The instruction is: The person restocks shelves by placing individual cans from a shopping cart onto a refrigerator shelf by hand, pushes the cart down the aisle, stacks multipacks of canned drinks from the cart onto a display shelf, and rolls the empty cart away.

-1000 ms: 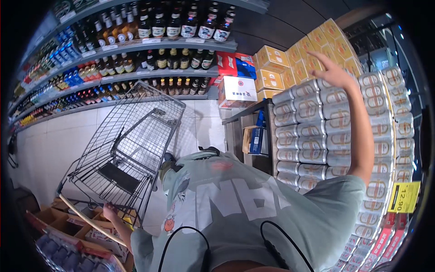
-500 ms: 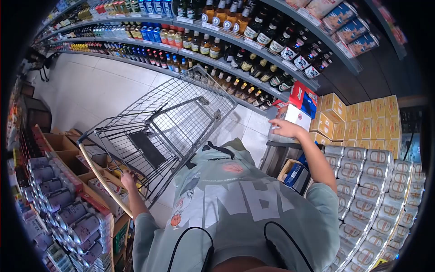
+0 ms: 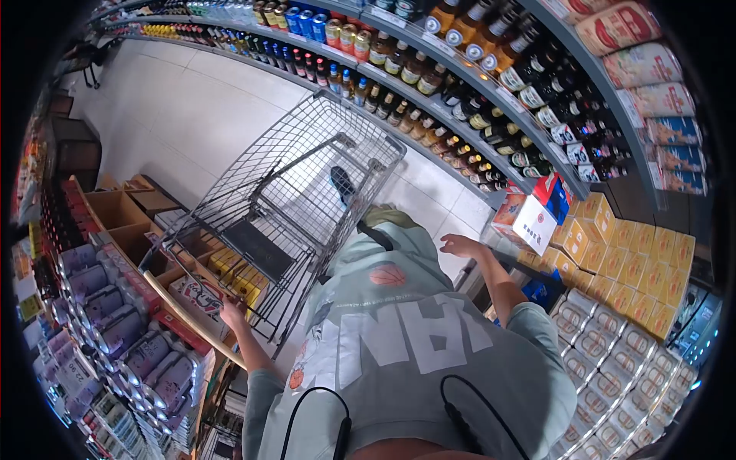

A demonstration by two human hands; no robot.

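My left hand (image 3: 232,313) is at the near end of the shopping cart, just past its pale handle (image 3: 184,314), with my forearm across the bar. Its fingers look bent, and their grip is too small to make out. The wire basket of the shopping cart (image 3: 307,149) stands ahead of me to the left. My right hand (image 3: 461,246) hangs in the air in front of my body, fingers loosely stretched and holding nothing. It is nearest to a white and red carton (image 3: 529,222), apart from it. A dark shoe (image 3: 342,184) shows through the cart's mesh.
Shelves of beer bottles (image 3: 414,69) and cans (image 3: 349,37) curve across the far side. Yellow cartons (image 3: 636,261) and stacked can packs (image 3: 613,383) stand to the right. More can packs (image 3: 123,330) and a cardboard display (image 3: 115,211) line the left, close to the cart.
My view has turned and shifted along the aisle. My right hand has drawn back from beside the white carton, towards my body. The shoe has come into view beyond the cart's mesh.
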